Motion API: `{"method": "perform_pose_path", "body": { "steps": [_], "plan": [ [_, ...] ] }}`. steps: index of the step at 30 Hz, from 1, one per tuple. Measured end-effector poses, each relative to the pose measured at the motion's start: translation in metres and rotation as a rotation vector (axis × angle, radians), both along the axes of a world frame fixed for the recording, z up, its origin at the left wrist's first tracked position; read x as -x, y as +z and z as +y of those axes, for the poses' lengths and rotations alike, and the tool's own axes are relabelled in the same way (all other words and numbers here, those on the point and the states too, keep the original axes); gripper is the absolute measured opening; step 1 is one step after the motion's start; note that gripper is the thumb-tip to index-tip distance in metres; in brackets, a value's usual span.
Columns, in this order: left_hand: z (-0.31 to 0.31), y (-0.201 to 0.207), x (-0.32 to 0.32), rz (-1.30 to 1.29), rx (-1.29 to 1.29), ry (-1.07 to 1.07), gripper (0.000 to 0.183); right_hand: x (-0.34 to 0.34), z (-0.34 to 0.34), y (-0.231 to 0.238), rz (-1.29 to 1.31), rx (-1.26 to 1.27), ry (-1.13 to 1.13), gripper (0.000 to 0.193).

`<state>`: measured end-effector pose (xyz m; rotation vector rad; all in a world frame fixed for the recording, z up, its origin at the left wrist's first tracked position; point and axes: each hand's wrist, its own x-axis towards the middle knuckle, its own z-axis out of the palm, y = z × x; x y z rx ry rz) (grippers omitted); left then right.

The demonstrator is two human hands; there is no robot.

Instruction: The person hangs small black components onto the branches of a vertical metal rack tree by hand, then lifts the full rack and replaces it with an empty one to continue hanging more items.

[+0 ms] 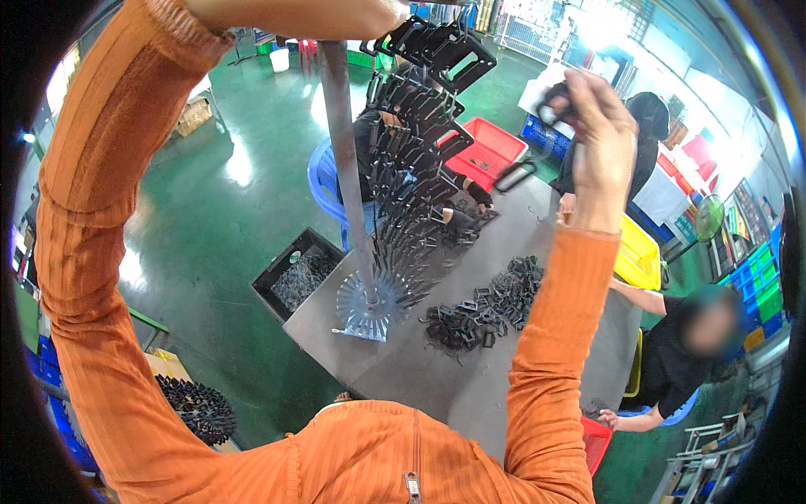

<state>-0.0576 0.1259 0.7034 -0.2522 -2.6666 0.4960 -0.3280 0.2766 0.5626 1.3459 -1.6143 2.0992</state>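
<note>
My right hand (600, 126) is raised on the right, its fingers closed on a small black frame-shaped part (556, 105). Below it a similar black rectangular loop (515, 175) shows in the air; whether it is attached cannot be made out. My left hand (369, 15) reaches across the upper edge beside the top of a grey metal pole (342, 143), its fingers out of view. Many black rectangular frames (420, 109) hang in tiers on the rack around that pole. Its slotted round metal base (365, 307) stands on the grey table (395, 370).
A pile of black parts (487, 311) lies on the table. Around it are a black crate (295, 277), a red basket (487, 147) and a yellow basket (640, 252). A seated person in black (672, 353) works at the right; others sit or stand beyond the rack.
</note>
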Motion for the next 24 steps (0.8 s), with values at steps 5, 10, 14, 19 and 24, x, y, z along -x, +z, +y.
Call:
{"method": "perform_pose_path", "body": {
  "steps": [5,10,14,19,24],
  "plan": [
    [-0.014,0.003,0.002,-0.094,-0.15,0.105,0.045,0.063,0.052,-0.006,0.027,-0.167,-0.414,0.024],
    [0.011,0.014,0.003,-0.093,-0.157,0.094,0.045,0.049,0.064,-0.017,0.411,-0.562,-0.604,0.03],
    [0.031,0.027,0.014,-0.251,-0.075,0.22,0.044,-0.018,0.019,0.005,0.41,-0.176,-0.196,0.025],
    [0.013,0.018,0.026,-0.036,0.003,-0.038,0.042,-0.067,-0.041,0.027,0.557,-0.019,-0.142,0.022],
    [0.027,0.027,0.017,-0.146,-0.116,0.188,0.047,-0.082,-0.051,0.03,0.585,0.031,-0.426,0.017]
  ]
}}
